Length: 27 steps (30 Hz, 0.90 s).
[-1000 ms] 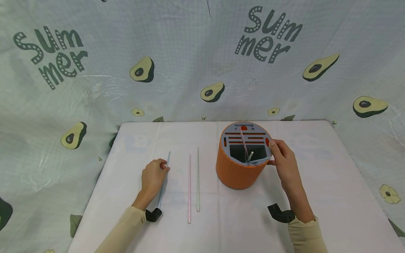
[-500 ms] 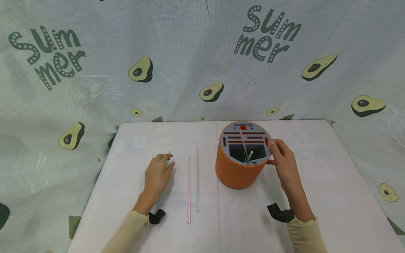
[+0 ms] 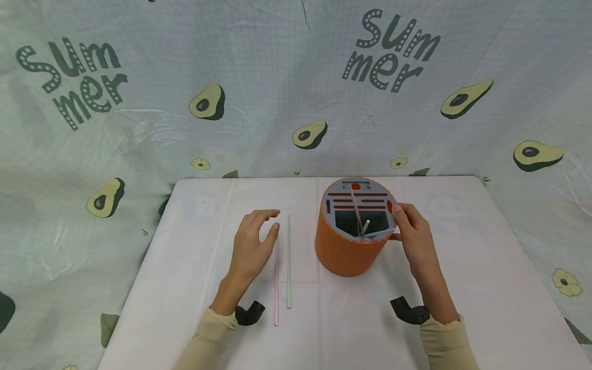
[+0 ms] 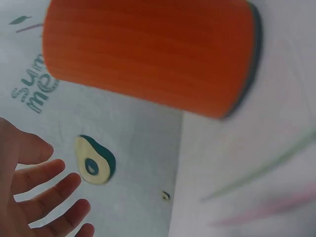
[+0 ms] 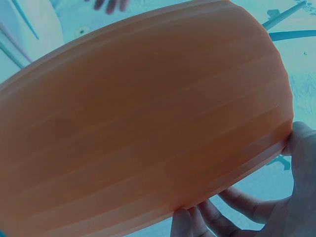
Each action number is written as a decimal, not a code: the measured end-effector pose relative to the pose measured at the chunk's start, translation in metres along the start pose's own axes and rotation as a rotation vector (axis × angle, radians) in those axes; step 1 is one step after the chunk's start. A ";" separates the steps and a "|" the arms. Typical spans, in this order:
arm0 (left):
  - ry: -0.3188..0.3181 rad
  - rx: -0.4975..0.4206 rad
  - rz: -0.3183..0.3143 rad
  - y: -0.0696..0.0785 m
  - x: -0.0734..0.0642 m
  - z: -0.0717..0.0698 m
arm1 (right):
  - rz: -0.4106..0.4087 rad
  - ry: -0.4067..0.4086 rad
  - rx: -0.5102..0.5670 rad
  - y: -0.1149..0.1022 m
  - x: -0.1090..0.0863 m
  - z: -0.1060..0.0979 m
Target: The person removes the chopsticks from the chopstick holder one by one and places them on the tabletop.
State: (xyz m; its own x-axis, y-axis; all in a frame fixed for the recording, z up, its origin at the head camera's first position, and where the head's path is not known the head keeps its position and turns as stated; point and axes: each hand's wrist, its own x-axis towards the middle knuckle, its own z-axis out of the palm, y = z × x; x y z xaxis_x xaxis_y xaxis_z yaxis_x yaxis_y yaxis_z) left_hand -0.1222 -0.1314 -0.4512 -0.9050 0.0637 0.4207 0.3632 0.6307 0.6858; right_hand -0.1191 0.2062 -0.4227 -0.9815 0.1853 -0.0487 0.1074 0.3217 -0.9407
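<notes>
An orange cylindrical knife holder (image 3: 341, 252) with a grey slotted lid stands on the white table. My right hand (image 3: 416, 237) grips its right side, with the thumb at the top rim and the fingers against the wall. Inside its large opening lean a pink straw (image 3: 355, 206) and a pale green straw (image 3: 366, 227). My left hand (image 3: 250, 249) hovers left of the holder with fingers spread, holding nothing. Beside it lie a second pink straw (image 3: 276, 295), partly covered by the hand, and a second green straw (image 3: 289, 262). The blue straw cannot be seen from the head.
A pale sheet (image 3: 259, 61) printed with avocados hangs behind the table (image 3: 481, 267). Each wrist carries a black camera mount, the left one (image 3: 250, 313) close to the pink straw's lower end.
My left hand has let go of the blue straw and moved right and up, its fingers spreading towards the pink and green straws. The right hand and the knife holder stay in place.
</notes>
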 end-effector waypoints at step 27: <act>-0.132 -0.248 0.232 0.082 0.031 0.027 | 0.040 -0.048 -0.052 -0.009 -0.001 -0.006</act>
State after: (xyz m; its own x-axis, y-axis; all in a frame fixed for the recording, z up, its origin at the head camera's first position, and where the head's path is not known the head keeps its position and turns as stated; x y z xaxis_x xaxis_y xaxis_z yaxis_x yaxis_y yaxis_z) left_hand -0.1260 -0.0569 -0.3979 -0.8072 0.2923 0.5129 0.5902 0.3822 0.7111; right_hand -0.1179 0.2088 -0.4126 -0.9825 0.1546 -0.1034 0.1538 0.3626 -0.9192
